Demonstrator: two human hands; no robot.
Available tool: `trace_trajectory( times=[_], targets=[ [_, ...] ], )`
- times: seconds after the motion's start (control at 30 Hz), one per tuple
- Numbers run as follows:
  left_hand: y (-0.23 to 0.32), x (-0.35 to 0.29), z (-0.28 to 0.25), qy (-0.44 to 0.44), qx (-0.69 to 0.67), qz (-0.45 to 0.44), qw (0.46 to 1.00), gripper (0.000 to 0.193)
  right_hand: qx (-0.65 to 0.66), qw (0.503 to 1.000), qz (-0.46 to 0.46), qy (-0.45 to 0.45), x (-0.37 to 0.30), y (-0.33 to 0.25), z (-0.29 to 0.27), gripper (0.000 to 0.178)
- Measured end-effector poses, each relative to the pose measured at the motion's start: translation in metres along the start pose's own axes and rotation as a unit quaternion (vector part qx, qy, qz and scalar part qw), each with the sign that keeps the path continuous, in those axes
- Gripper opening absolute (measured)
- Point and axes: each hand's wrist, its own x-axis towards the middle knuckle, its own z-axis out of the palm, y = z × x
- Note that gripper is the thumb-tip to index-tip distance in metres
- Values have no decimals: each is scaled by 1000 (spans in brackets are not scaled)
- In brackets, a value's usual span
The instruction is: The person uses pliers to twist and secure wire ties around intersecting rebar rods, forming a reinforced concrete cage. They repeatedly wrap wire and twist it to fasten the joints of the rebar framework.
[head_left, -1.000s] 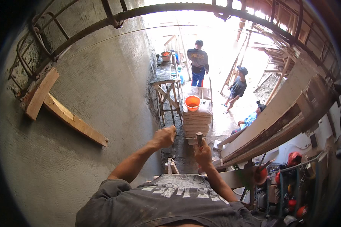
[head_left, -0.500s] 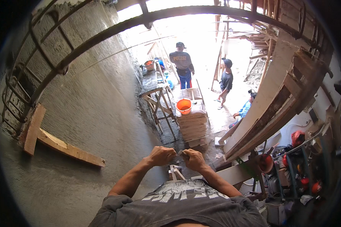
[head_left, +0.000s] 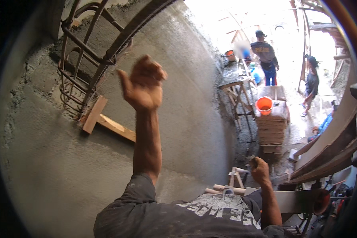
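Note:
My left hand [head_left: 144, 85] is raised in front of the grey plastered wall [head_left: 182, 103]. Its thumb stands away from the fingers, which are slightly curled and blurred, and it holds nothing. Left of it is a rebar cage [head_left: 81, 65] of bent steel bars, with a short wooden board [head_left: 94, 115] at its lower end and a longer wooden strip [head_left: 117, 127] running behind my left forearm. Lower right, my right hand [head_left: 261, 172] is closed, and a small greyish bit shows at its fingertips, too small to name.
An orange bucket [head_left: 264, 105] sits on a stack of boards or bags [head_left: 272, 129], beside a wooden trestle [head_left: 238, 97]. Several people are beyond, one in a dark jacket [head_left: 264, 55]. Pale pipes [head_left: 230, 188] lie near my chest; a long curved timber [head_left: 329, 158] stands at right.
My hands, close together before, are now far apart. The left has gone up and left toward the rebar and opened; the right stays low. The view has swung left.

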Motion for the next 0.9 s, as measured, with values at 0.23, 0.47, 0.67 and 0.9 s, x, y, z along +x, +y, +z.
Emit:
trace_trajectory(
  times=[0.23,0.47,0.67,0.9],
  targets=[
    [17,48,35,-237,-11,2,971,62,62,997,53,-17,-8,22,24,16],
    [12,49,45,-236,-41,34,970,68,120,988,92,-23,-44,35,51,14],
    [14,45,60,-134,-1,55,989,74,101,986,127,-32,-58,45,51,15],
    [22,65,54,-123,116,67,983,81,60,993,100,0,-48,55,43,11]
  ],
)
